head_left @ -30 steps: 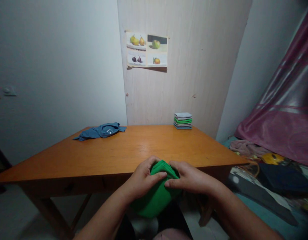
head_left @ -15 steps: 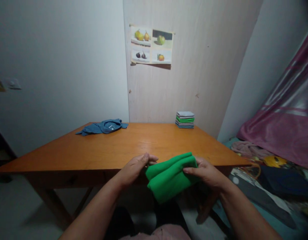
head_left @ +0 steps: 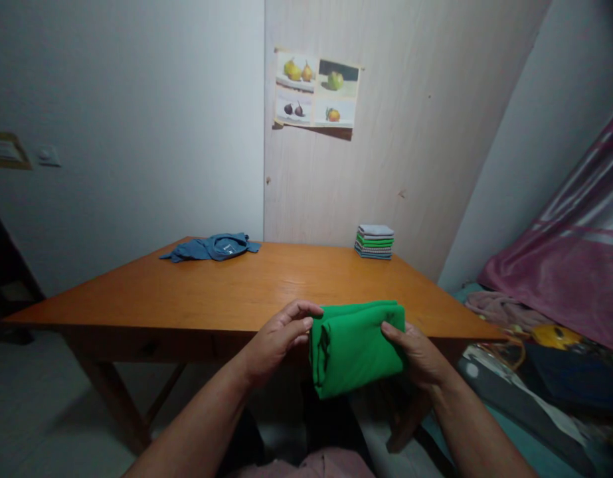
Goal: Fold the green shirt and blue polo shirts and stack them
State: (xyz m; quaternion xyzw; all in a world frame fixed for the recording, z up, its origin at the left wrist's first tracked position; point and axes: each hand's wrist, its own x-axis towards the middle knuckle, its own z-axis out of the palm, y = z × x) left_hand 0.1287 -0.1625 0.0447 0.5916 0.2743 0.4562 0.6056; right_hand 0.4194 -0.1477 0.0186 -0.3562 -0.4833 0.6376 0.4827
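Blue shirt (head_left: 212, 246) and folded stack (head_left: 374, 241) lie on table (head_left: 196, 299).

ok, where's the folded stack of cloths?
Head view: stack of cloths sits at the table's far right corner, against the wooden panel, below the fruit poster.

Green cloth (head_left: 356, 345) now opened flatter, shifted right btwn left hand (head_left: 279, 338) & right hand (head_left: 418, 355).

**Bare arms, pinkish garment**

Both forearms are bare from elbow to wrist, with no sleeves, watch or rings visible. The left hand (head_left: 279, 335) and right hand (head_left: 418, 352) are ungloved. At bottom centre, a pinkish garment (head_left: 311, 466) shows above dark clothing (head_left: 336, 425).
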